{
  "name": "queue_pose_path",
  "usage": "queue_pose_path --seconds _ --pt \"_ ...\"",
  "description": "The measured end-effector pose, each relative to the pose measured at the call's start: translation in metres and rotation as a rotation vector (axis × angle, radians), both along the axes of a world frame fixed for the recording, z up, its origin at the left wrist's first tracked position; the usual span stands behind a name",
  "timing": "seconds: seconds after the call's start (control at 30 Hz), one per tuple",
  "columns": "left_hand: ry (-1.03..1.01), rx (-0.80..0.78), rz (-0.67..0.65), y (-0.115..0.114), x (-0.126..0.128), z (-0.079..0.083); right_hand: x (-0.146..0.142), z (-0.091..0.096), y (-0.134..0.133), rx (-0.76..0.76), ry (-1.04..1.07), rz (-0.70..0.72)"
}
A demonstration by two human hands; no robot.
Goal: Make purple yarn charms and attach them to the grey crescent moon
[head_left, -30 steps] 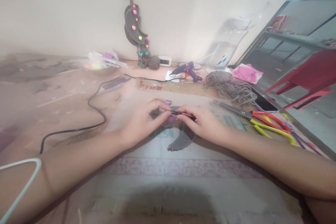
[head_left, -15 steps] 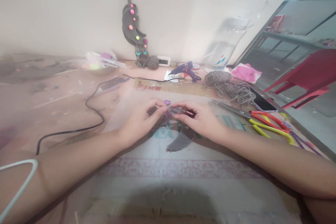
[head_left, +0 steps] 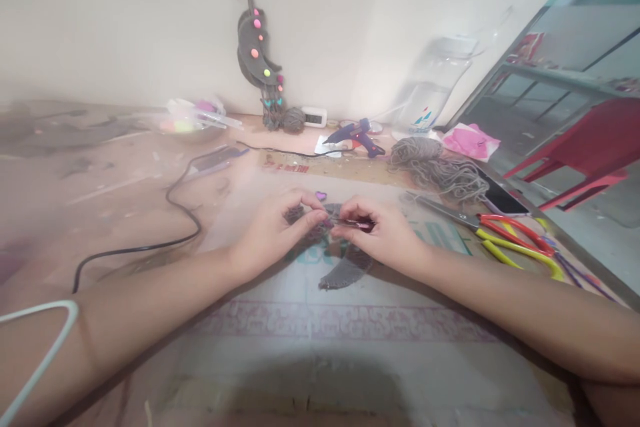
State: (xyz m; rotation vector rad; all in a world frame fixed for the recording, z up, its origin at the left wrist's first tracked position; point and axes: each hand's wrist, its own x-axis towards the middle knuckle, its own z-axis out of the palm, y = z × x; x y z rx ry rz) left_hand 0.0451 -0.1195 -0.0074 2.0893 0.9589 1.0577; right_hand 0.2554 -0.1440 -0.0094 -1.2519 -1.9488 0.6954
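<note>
My left hand [head_left: 280, 223] pinches grey yarn [head_left: 294, 213] over the middle of the table, thumb against index finger. Facing it, my right hand [head_left: 383, 227] is closed on a slim tool with a pinkish part [head_left: 361, 224]; its tip points at the left fingertips, and its exact kind is unclear. A grey felt crescent [head_left: 347, 270] with a stitched edge lies under the right hand, partly hidden by it. Just beyond the left fingertips rests a small purple heart [head_left: 321, 195]. Another purple bit shows between the hands, mostly covered.
Scissors [head_left: 467, 217] with red and yellow handles lie right of my hand. Behind are loose grey yarn [head_left: 450, 173], a phone [head_left: 500, 195], a glue gun [head_left: 357, 137] and a water container [head_left: 430, 90]. A decorated grey crescent [head_left: 255, 47] hangs on the wall. A black cord [head_left: 187, 207] curves at left.
My right fingers have drawn slightly back and curled, and more of the slim tool and the crescent shows. The left hand keeps its pinch. The whole view has shifted a little.
</note>
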Motion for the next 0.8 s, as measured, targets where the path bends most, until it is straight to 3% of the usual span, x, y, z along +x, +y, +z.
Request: queue_pose_path --seconds 0.27,0.47,0.53,0.8 --pt "-0.014 -0.016 -0.018 -0.001 0.0 0.0 -0.001 0.001 0.002 0.03 -0.067 0.015" --pt "-0.164 -0.072 0.232 0.009 -0.007 -0.003 0.001 0.006 0.003 -0.03 0.004 -0.041" --pt "-0.162 -0.092 0.259 0.012 -0.007 -0.003 0.002 0.007 0.003 -0.061 0.039 -0.04" --pt "-0.008 -0.109 0.067 0.001 0.002 -0.002 0.003 0.009 0.003 -0.062 0.11 -0.019"
